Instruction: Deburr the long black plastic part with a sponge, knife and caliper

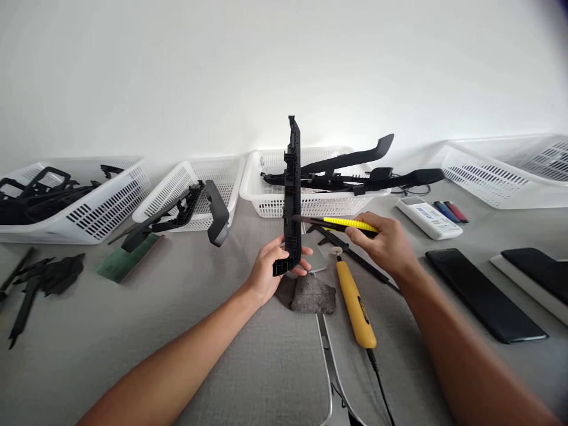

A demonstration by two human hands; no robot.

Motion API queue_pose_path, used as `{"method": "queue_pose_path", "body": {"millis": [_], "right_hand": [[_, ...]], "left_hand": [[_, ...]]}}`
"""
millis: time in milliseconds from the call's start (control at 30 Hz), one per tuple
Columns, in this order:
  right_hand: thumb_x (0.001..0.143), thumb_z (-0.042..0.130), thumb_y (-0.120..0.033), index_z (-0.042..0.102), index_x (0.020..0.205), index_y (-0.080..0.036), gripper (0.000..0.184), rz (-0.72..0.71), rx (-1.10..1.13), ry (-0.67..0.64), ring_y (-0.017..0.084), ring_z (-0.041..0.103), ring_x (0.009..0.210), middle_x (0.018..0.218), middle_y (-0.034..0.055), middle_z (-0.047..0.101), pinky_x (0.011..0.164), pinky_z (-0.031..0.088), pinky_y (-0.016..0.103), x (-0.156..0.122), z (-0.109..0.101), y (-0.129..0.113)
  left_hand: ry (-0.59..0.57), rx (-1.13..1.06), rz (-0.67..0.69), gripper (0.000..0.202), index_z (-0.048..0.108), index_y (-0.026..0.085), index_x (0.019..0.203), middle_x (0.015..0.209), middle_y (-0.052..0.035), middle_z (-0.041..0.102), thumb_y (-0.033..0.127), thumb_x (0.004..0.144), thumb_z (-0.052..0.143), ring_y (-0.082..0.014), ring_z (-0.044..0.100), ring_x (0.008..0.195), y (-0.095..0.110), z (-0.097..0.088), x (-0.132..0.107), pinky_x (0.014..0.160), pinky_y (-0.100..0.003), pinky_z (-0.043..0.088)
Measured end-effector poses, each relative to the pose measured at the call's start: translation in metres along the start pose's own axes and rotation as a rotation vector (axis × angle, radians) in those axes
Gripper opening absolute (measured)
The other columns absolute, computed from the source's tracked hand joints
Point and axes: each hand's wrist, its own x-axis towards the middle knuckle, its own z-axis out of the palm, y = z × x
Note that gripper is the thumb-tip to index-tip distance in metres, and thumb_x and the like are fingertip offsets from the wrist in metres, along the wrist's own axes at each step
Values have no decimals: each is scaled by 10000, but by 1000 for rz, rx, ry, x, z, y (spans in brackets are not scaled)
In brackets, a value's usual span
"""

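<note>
My left hand (268, 266) grips the lower end of a long black plastic trim part (292, 183), held upright with its ribbed side toward me. In my right hand (387, 244) is a yellow and black utility knife (350, 225), pointing left. Its dark tip meets or nearly meets the right side of the trim part at mid-height; exact contact is hard to tell. Below the hands lies a grey cloth (313, 294). Beside it rests a yellow corded tool (356, 305) with a small round tip, and a black caliper (355, 254) lies behind that.
White baskets hold black plastic parts: a left one (106, 204), a smaller one (171, 198) and a middle one (266, 201). Another basket (492, 177) stands far right. A calculator-like white device (428, 218), a black phone (486, 294), a green board (128, 258) and loose black pieces (42, 281) lie around.
</note>
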Motion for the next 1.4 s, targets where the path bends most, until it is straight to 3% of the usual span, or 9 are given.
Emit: {"method": "queue_pose_path", "body": {"millis": [167, 367, 533, 800, 867, 967, 1033, 1267, 1400], "right_hand": [[929, 638, -517, 695, 817, -234, 309, 5, -34, 145, 198, 536, 683, 773, 28, 604, 648, 400, 334, -1, 1, 1], [893, 676, -454, 721, 825, -233, 235, -4, 43, 41, 208, 574, 703, 764, 19, 624, 657, 413, 332, -1, 0, 3], [941, 641, -502, 711, 831, -219, 312, 16, 0, 118, 200, 564, 696, 771, 24, 620, 650, 410, 327, -1, 4, 4], [883, 660, -510, 693, 784, -205, 322, 80, 5, 141, 172, 505, 639, 710, 9, 575, 606, 366, 315, -1, -3, -2], [870, 658, -515, 662, 736, -210, 334, 79, 53, 55, 165, 475, 607, 656, -4, 534, 574, 334, 313, -1, -7, -3], [856, 649, -509, 625, 666, -210, 355, 61, 138, -192, 153, 446, 572, 595, -16, 494, 543, 299, 304, -2, -8, -4], [863, 640, -492, 631, 665, -206, 347, 53, 143, -270, 150, 456, 575, 592, -18, 506, 543, 301, 297, -3, -5, -6], [862, 651, -451, 679, 726, -202, 285, 1, 45, -109, 171, 553, 646, 670, 8, 616, 607, 393, 295, -3, 4, -7], [889, 641, -462, 712, 784, -198, 293, -4, 29, -132, 176, 569, 659, 690, 8, 652, 613, 400, 291, -3, 3, -6]], "left_hand": [[-33, 29, -15, 438, 620, 103, 1200, 935, -131, 786, 296, 809, 658, -196, 702, 633, -3, -1, 0, 507, -273, 527], [-59, 35, -19, 396, 592, 127, 1156, 872, -103, 765, 314, 811, 643, -155, 630, 537, -5, 1, 1, 412, -236, 417], [-86, 44, -29, 397, 581, 136, 1159, 840, -83, 757, 326, 814, 631, -111, 530, 440, -5, 1, 0, 359, -221, 301], [-78, 62, -19, 374, 606, 143, 1172, 909, -106, 775, 327, 846, 618, -101, 512, 445, -5, -1, 0, 362, -225, 280], [-52, 62, -3, 335, 615, 145, 1136, 930, -113, 780, 321, 850, 609, -99, 516, 451, -4, -1, 0, 371, -224, 289], [7, 47, 32, 294, 618, 151, 1083, 926, -109, 781, 317, 841, 602, -93, 506, 454, -3, 1, 0, 386, -222, 295], [42, 36, 46, 277, 611, 158, 1047, 899, -101, 778, 322, 824, 603, -92, 487, 449, -2, 2, 0, 384, -221, 278], [76, 40, 53, 370, 629, 144, 1144, 957, -115, 779, 317, 817, 618, -90, 467, 506, 1, 6, -1, 437, -218, 299], [137, 105, 89, 325, 607, 162, 1095, 886, -76, 751, 334, 825, 664, -86, 473, 538, -2, 8, -1, 477, -207, 318]]}}
